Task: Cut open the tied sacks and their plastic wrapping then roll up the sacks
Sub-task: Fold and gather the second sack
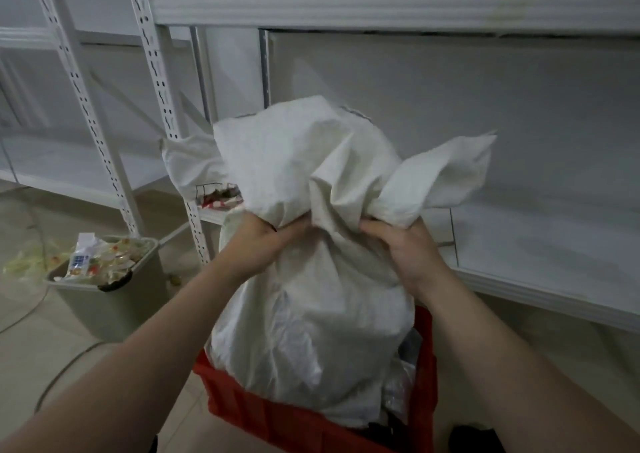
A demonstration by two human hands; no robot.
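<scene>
**Entry: sack held at the neck over red crate, shelving bay**

Room: white metal shelving (381, 9) fills the back and right of the view; perforated uprights (152, 54) lean across the left side; the low shelf board (536, 237) on the right is bare and pale; light is dim and even.

Floor (52, 341): beige tile with faint joints; a thin cable (59, 380) curves across it at the left.

Sack (311, 296): white woven material, full and bulging, standing upright in the red crate (263, 414); its upper part is bunched into a neck, with loose fabric flaring up and out to both sides above the hands; the weave is creased and slightly blurred at the top.

Crate: red plastic, on the floor at lower centre; clear plastic wrapping (398, 386) shows inside it just right of the sack.

Bin (114, 310): grey-green, on the floor left of the crate and apart from it; heaped with small packets (100, 258); contents too small to read.

Left hand (263, 241): grip closed, fingers curled into the gathered fabric on the left of the neck.

Right hand (405, 248): grip closed, fingers curled round the gathered fabric on the right of the neck; the two hands are near each other, not touching.

A red-and-white item (218, 198) lies on the shelf behind the sack, partly hidden; cannot tell what it is.
</scene>
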